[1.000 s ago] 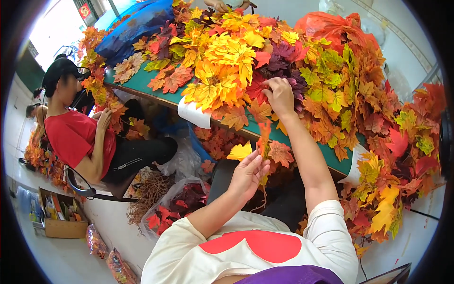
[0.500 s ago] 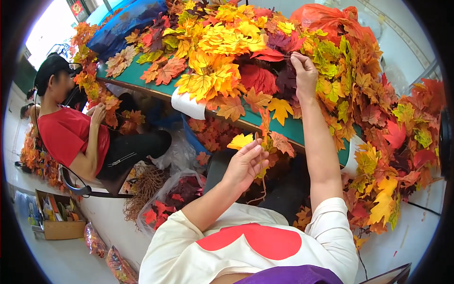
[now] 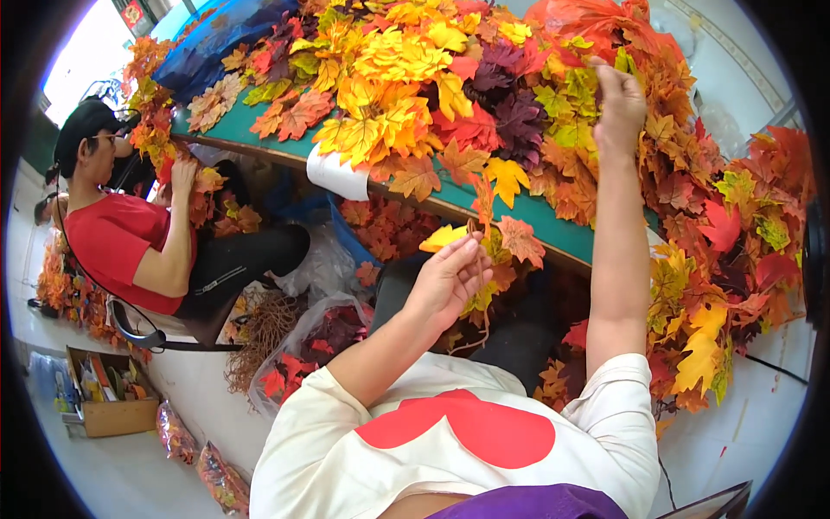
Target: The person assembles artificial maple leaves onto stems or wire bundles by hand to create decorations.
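Note:
My left hand [image 3: 451, 275] is pinched around the brown stem of an artificial maple-leaf garland [image 3: 487, 327] in front of the table's near edge. About these fingers hang a yellow leaf [image 3: 443, 238] and an orange leaf [image 3: 521, 241]. My right hand [image 3: 620, 108] is reached far out over the leaf heap at the back right, its fingers closed beside yellow-green leaves [image 3: 572, 102]. What those fingertips hold is too small to tell. Left of that hand lie dark purple leaves [image 3: 520, 124] and a pile of yellow leaves [image 3: 376, 117].
The green table [image 3: 290, 149] bears heaped leaves, a blue bag [image 3: 220, 56] and a red bag [image 3: 579, 16]. A person in a red shirt [image 3: 121, 246] sits at left, handling leaves. Nearby are a clear bag of red leaves [image 3: 298, 350], brown stems [image 3: 259, 355] and a cardboard box [image 3: 119, 417].
My right hand has moved right and farther away, from the red leaf by the purple ones to the yellow-green leaves. My left hand stays on the stem. The seated person's hand has risen.

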Demonstrator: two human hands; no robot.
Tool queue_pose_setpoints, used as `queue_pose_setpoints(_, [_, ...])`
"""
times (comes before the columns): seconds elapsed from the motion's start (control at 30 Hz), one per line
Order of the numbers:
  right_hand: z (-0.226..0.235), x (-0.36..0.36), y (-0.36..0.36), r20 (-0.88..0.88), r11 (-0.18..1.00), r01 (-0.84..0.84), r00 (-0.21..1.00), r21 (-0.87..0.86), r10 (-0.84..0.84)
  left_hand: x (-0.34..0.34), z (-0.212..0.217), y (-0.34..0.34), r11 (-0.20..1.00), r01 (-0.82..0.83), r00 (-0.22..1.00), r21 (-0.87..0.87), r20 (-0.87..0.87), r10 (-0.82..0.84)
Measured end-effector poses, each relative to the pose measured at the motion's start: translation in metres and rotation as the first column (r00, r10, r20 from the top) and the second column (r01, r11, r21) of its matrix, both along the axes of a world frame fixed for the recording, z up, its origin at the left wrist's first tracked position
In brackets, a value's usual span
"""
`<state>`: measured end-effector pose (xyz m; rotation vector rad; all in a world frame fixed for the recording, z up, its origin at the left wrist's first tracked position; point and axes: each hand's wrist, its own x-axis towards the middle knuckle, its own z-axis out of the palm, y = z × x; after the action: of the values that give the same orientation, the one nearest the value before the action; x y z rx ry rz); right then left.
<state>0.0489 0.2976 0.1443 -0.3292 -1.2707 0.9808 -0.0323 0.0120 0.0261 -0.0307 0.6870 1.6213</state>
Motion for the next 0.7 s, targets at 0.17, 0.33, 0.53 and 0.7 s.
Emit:
queue_pose_setpoints(0.17, [0.016, 0.04, -0.072, 0.106, 0.961, 0.06, 0.99, 0.269, -0.092, -0.004, -0.004, 0.003, 1.0, 0.0, 1.0, 0.017, 0.011, 0.0])
queue_pose_setpoints(0.33, [-0.037, 0.055, -0.179, 0.786, 0.978, -0.113, 0.614, 0.173, -0.068, -0.003, -0.007, -0.001, 0.997, -0.067, 0.998, -0.026, -0.002, 0.067])
queue_pose_setpoints(0.53, [-0.101, 0.058, -0.213, 0.718, 0.951, -0.157, 0.625, -0.267, 0.305, 0.004, -0.014, -0.002, 0.999, 0.009, 0.999, 0.045, -0.032, -0.008])
queue_pose_setpoints(0.7, [-0.105, 0.055, -0.218, 0.659, 0.943, -0.175, 0.68, -0.282, 0.323, 0.008, -0.008, -0.004, 1.0, -0.006, 0.999, 0.017, -0.045, 0.007])
